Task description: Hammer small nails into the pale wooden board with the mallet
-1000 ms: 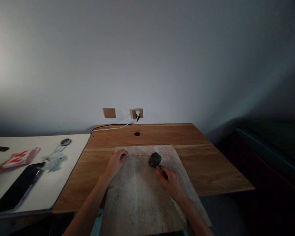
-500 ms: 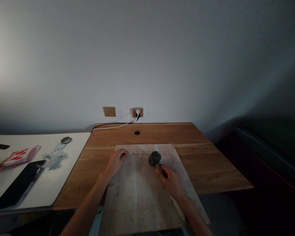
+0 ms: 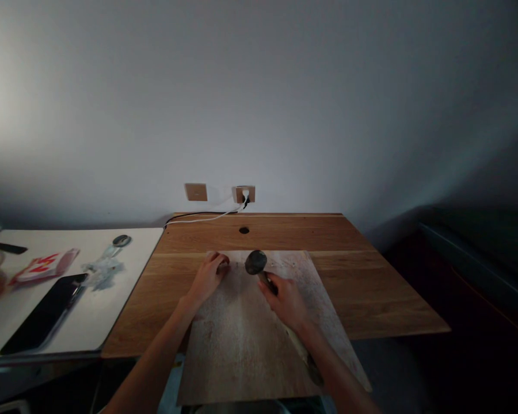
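Pale wood board (image 3: 242,339) lies under both hands. The right hand (image 3: 287,302) is closed around the handle of a dark mallet (image 3: 256,261), its head just beyond the knuckles and close beside the left hand (image 3: 207,279), whose fingers curl on the board; whether they pinch anything, I cannot tell. A stray blow could catch those fingers.

Both bare forearms reach forward from the lower edge and draw closer together. The left hand (image 3: 208,277) lies knuckles up, its fingers curled under at the tips; whether they pinch is too small to tell. The right hand (image 3: 285,299) is clenched in a fist, wrist straight.
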Demonstrator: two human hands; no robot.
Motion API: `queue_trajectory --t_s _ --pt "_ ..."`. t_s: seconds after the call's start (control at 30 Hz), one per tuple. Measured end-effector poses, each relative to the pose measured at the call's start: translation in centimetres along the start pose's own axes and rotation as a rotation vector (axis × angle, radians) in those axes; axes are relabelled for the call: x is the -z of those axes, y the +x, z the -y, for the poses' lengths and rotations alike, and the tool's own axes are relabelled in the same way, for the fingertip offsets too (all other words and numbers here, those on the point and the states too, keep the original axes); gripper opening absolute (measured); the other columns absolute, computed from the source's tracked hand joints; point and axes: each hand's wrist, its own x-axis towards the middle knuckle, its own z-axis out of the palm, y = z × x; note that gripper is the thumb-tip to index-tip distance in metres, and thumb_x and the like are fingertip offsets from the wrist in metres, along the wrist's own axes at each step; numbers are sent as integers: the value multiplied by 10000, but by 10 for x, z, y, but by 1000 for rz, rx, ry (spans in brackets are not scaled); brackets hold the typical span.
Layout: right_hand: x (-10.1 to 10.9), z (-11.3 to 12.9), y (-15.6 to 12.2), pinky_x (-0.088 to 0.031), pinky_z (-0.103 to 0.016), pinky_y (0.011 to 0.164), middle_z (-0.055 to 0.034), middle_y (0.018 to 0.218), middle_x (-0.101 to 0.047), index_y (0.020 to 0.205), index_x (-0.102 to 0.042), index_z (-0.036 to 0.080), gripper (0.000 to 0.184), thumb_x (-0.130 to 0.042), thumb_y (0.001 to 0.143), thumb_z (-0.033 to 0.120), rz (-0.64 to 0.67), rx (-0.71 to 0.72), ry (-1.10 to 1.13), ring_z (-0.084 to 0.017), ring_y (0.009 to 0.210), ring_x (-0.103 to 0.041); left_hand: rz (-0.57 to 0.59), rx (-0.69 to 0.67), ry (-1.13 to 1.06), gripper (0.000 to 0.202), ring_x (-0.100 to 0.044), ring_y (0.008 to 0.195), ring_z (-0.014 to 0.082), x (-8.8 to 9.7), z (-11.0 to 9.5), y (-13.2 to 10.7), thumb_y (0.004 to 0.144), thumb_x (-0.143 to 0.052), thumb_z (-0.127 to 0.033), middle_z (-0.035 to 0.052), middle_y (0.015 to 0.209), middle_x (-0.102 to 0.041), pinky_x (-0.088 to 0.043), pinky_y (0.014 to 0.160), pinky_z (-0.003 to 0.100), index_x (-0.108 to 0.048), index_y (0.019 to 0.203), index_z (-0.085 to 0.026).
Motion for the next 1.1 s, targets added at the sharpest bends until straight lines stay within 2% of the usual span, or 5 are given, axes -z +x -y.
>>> queue_trajectory --t_s 0.13,0.3,0.5,0.77,1.1 --pt "-8 19 25 -358 -225 566 -17 679 -696 890 -714 203 213 -547 943 324 1 50 -55 -157 620 -645 20 24 -45 94 -636 867 198 -1 -1 3 900 -551 -198 55 958 -638 -525 810 333 -641 926 -199" --pt "-19 28 40 -331 -234 575 -15 688 -713 844 -712 207 228 -558 954 333 4 80 -163 -148 614 -637 38 79 -115 134 -665 802 205 -3 -3 6 837 -553 -138 50 865 -698 -527 769 332 -660 898 -191" --pt "-26 41 44 -369 -256 640 -61 864 -778 958 -733 219 274 -514 985 382 67 58 -297 -185 769 -705 -16 131 -207 357 -701 816 204 -4 1 4 803 -588 -125 39 895 -736 -550 787 330 -633 1151 -189" --pt "-36 44 41 -397 -264 659 -75 899 -780 1013 -716 211 270 -505 987 378 85 39 -319 -200 803 -719 -53 163 -204 400 -703 829 223 -4 8 2 758 -628 -132 54 932 -737 -552 772 333 -625 1156 -175" --pt "-38 39 40 -430 -273 674 -86 862 -759 922 -707 195 216 -562 938 354 77 10 -204 -224 822 -710 -30 157 -219 414 -705 824 232 -2 6 3 765 -590 -105 50 913 -740 -539 777 341 -625 1169 -190"
